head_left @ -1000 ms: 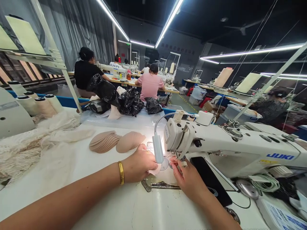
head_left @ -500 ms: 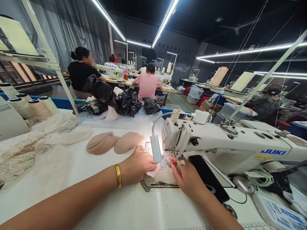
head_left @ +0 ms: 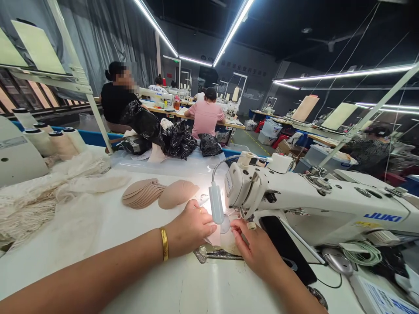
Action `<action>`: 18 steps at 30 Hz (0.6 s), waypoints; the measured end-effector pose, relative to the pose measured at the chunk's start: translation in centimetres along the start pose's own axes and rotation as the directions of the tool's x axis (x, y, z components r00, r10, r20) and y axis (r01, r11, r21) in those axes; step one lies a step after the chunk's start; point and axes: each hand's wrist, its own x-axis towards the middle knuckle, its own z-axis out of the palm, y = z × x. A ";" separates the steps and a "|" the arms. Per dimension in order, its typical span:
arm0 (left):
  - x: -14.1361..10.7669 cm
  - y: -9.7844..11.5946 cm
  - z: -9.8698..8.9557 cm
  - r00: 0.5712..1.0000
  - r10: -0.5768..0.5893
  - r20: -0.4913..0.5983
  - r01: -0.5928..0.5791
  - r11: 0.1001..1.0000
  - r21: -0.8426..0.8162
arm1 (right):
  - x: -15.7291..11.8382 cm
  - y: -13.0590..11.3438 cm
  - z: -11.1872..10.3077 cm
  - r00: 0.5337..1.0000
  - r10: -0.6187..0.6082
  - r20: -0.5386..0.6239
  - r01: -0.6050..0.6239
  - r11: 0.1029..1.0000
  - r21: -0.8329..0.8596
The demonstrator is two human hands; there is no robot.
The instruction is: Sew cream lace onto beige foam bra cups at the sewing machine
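Note:
My left hand (head_left: 193, 226), with a gold bracelet at the wrist, is closed on a pale pink fabric piece (head_left: 215, 237) beside the needle area of a white sewing machine (head_left: 340, 205). Just right of the needle area is my right hand (head_left: 257, 244), its thumb and fingertips drawn together; whatever they pinch is too small to make out. A greyish translucent disc (head_left: 225, 225) shows between the hands. The grey lamp (head_left: 216, 204) shines down here and hides part of the fabric. Left of the machine lie beige oval pads in a fanned stack (head_left: 141, 195) and a second pile (head_left: 177, 194).
A black phone (head_left: 288, 250) lies under the machine arm, near a silver mouse (head_left: 337, 261). Cream lace fabric (head_left: 88, 192) and thread cones (head_left: 62, 144) occupy the left side. Black plastic bags (head_left: 180, 139) sit at the table's back edge. Other people work at tables beyond.
The view has shifted slightly, moving the scene to the right. The pink fabric piece has turned under my left hand and shows a straighter edge. My right fingertips remain close by the needle area.

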 end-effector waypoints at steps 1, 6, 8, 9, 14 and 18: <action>0.0 0.1 0.0 1.000 0.014 -0.001 -0.014 1.000 0.004 | 0.0 -0.1 -0.1 0.999 -0.027 0.020 0.026 1.000 0.012; -0.5 1.0 -0.2 0.996 0.056 -0.066 -0.057 0.998 -0.017 | 0.0 -0.6 -0.4 0.973 -0.155 0.172 0.135 0.983 0.120; -0.6 1.6 -0.4 0.994 0.073 -0.087 -0.076 0.997 -0.030 | 0.0 -0.8 -0.5 0.960 -0.172 0.219 0.146 0.981 0.129; -0.7 1.8 -0.6 0.993 0.085 -0.087 -0.088 0.995 -0.035 | 0.0 -1.0 -0.5 0.957 -0.174 0.232 0.148 0.981 0.127; -0.6 2.3 -0.9 0.997 0.070 -0.036 -0.071 0.997 -0.033 | 0.0 -1.2 -0.3 0.964 -0.134 0.228 0.114 0.989 0.099; -0.2 1.9 0.1 0.997 0.038 -0.070 -0.040 0.999 -0.025 | 0.1 -0.9 0.3 0.976 -0.102 0.195 0.085 0.992 0.092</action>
